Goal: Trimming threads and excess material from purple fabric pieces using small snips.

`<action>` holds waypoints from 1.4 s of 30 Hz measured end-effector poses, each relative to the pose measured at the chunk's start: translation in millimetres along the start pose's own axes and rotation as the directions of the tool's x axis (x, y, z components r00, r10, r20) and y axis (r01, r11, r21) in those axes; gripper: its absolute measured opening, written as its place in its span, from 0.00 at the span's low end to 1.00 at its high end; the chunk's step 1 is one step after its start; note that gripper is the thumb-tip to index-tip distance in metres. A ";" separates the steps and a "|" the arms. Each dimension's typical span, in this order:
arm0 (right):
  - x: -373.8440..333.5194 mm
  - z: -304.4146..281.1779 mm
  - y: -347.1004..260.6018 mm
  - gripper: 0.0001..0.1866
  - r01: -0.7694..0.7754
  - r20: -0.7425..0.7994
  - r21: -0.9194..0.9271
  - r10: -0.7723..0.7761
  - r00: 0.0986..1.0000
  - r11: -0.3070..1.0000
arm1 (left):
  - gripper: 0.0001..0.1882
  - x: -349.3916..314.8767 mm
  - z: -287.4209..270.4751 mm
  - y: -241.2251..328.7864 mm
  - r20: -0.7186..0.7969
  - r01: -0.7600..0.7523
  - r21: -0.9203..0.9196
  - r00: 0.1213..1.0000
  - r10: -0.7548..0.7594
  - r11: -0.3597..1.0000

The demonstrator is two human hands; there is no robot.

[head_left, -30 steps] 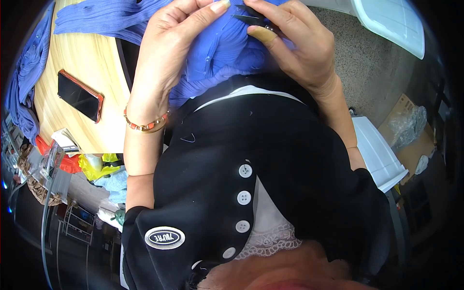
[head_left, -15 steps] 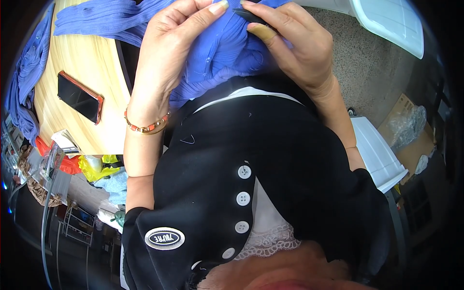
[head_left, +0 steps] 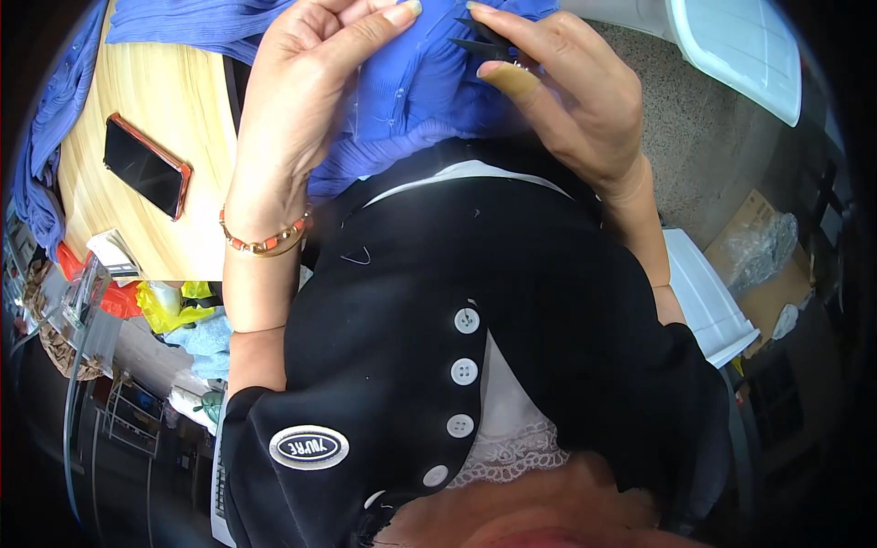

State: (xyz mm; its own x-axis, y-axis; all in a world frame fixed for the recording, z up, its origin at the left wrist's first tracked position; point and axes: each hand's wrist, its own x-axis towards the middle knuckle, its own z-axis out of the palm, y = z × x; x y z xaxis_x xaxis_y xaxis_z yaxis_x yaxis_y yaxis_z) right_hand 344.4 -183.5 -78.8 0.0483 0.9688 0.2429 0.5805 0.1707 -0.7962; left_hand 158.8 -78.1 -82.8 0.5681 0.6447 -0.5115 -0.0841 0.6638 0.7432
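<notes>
A blue ribbed knit garment [head_left: 402, 100] lies bunched over my lap and up onto the table at the top of the picture. My left hand [head_left: 306, 82] pinches its fabric between thumb and fingers near the upper edge. Black thread snips [head_left: 482, 46] sit in my right hand [head_left: 589, 105], held between the thumb and a finger. Their two pointed blades are apart and point left, over the garment and a little right of my left thumb. A yellowish covering wraps my right thumb. Small loose threads show on the blue knit.
Left of my arm, a phone [head_left: 146, 166] in a red case lies on the wooden table [head_left: 196, 119], with more blue knitwear [head_left: 46, 137] along the table's far-left edge. White plastic bins [head_left: 703, 292] stand at the right, beside cardboard and clear plastic wrap [head_left: 763, 247].
The snips' blades have spread apart; they were together before. My left hand has shifted slightly left with the fabric, and my right hand has moved slightly down and to the right.
</notes>
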 end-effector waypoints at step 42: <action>-2.2 -9.7 6.3 0.20 0.131 0.146 -0.089 -0.117 0.982 0.987 | 0.20 -2.8 18.3 -1.3 -0.015 -0.110 0.259 0.993 0.118 0.960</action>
State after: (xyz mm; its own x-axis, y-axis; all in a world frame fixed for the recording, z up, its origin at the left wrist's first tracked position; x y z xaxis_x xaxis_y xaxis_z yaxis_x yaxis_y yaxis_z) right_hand 355.8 -186.4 -79.0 -0.1391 0.9579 0.2510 0.6516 0.2794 -0.7052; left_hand 172.3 -87.6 -74.4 0.5420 0.7240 -0.4267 0.0690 0.4677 0.8812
